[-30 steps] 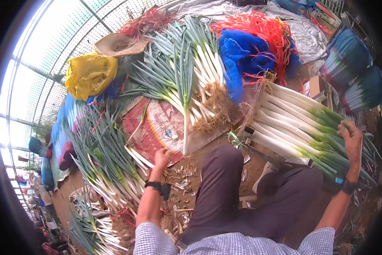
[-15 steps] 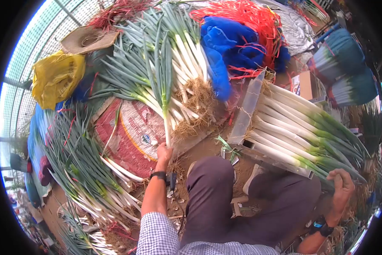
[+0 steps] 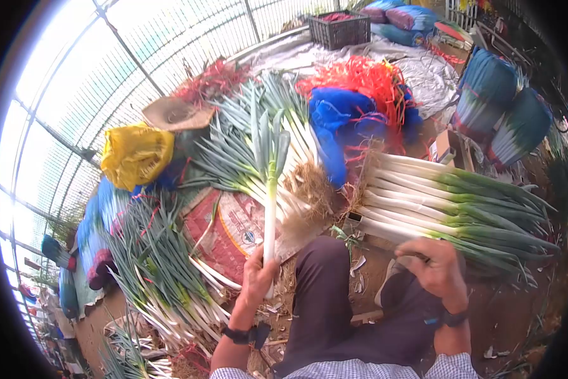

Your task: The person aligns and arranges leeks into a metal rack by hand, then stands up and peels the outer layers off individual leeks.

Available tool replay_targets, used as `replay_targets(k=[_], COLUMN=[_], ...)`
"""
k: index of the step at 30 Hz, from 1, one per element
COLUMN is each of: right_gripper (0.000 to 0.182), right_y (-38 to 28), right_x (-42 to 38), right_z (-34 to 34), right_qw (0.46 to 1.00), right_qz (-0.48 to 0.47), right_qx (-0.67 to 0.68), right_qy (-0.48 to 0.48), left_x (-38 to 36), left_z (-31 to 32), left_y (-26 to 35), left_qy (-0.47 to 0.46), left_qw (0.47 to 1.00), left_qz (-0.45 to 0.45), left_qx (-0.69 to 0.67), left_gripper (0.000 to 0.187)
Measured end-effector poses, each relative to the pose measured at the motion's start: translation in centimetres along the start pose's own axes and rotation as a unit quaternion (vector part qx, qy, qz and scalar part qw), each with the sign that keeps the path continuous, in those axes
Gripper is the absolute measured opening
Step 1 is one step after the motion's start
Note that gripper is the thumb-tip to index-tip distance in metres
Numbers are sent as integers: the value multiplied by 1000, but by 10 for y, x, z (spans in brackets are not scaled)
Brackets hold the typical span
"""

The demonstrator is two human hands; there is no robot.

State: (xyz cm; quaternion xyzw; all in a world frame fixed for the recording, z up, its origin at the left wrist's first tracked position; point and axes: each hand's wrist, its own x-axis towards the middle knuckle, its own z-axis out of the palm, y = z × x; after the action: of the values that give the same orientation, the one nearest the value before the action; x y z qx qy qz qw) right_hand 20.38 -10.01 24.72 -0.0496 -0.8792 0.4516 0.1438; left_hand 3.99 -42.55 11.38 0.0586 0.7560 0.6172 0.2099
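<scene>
My left hand (image 3: 258,275) grips a thick green onion (image 3: 270,211) by its white lower stem and holds it upright, leaves pointing away from me. My right hand (image 3: 434,264) is raised above my right knee, its fingers loosely bent and the thumb apart; no held thing shows in it. Just beyond it, a row of trimmed green onions (image 3: 416,205) lies side by side, white ends left and green tops right, along a metal-edged stand. Behind the held stem sits a pile of green onions (image 3: 306,142) with brown roots attached.
More green onions (image 3: 164,265) lie at my left by a red-and-white sack (image 3: 217,234). Farther back are a yellow bag (image 3: 135,155), a straw hat (image 3: 178,115), blue netting (image 3: 340,110), red ties (image 3: 359,79), a black crate (image 3: 339,30) and netted bundles (image 3: 486,85).
The view has tilted up. My left hand has drawn the green onion nearer to me. My right hand has come in from the far right to above my knee.
</scene>
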Motion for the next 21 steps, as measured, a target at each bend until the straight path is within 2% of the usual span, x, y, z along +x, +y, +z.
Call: replay_targets(k=[4, 8, 11, 13, 15, 17, 19, 20, 21], right_gripper=[15, 21, 28, 46, 58, 55, 49, 39, 38], right_y=[-6, 21, 36, 52, 62, 70, 88, 97, 106], right_x=[-1, -10, -25, -44, -68, -93, -115, -127, -136], right_z=[-3, -22, -59, -84, -103, -120, -132, -136, -141], right_qw=[996, 982, 959, 943, 889, 834, 768, 729, 709], right_qz=[13, 21, 42, 9, -27, -33, -28, 4, 4], right_qx=[80, 187, 268, 291, 386, 450, 489, 513, 538], right_qy=[-31, 10, 81, 161, 245, 317, 412, 452, 455], left_x=[-64, -109, -107, -110, -108, -102, -97, -93, -94], left_z=[24, 67, 99, 121, 142, 163, 185, 196, 206], left_y=[43, 68, 55, 67, 70, 67, 69, 68, 73], left_qy=[-12, -13, -6, -13, -33, -67, -82, -86, -107], left_qw=[996, 950, 877, 823, 770, 731, 717, 714, 731], left_qz=[38, 231, 396, 450, 484, 525, 558, 570, 559], left_qx=[80, 212, 273, 345, 415, 430, 410, 397, 376], left_gripper=[45, 55, 57, 65, 69, 71, 68, 62, 55])
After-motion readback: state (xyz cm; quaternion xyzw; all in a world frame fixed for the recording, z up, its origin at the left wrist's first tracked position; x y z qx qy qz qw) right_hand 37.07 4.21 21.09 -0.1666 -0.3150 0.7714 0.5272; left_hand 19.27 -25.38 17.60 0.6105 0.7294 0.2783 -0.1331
